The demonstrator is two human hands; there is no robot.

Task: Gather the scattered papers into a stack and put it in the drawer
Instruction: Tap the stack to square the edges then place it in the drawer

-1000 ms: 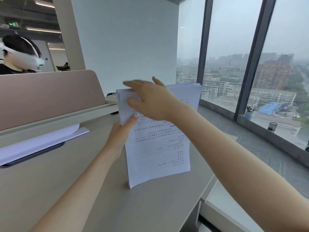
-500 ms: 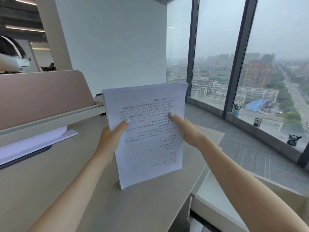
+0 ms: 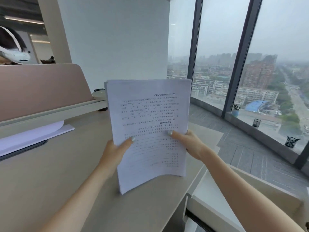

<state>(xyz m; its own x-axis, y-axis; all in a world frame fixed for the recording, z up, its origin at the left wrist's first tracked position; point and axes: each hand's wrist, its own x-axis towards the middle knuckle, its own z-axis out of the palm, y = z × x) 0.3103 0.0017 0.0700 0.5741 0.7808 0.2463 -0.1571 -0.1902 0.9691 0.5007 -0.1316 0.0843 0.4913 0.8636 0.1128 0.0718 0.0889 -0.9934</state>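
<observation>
I hold a stack of white printed papers upright above the beige desk. Its lower left corner rests on or hangs just over the desktop; the lower right corner is raised. My left hand grips the stack's left edge, thumb on the front sheet. My right hand grips the right edge the same way. The text on the front sheet reads upside down. At the lower right a white cabinet stands beside the desk, with a dark gap along its upper front edge; no drawer front shows.
More white sheets lie on a dark flat device at the desk's left, under a pink divider panel. A person with a white headset sits beyond it. Floor-to-ceiling windows stand at right, with pen cups on the sill.
My right hand came off the top of the stack and took its right edge. The stack has risen and tilted, its lower right corner lifting off the desk.
</observation>
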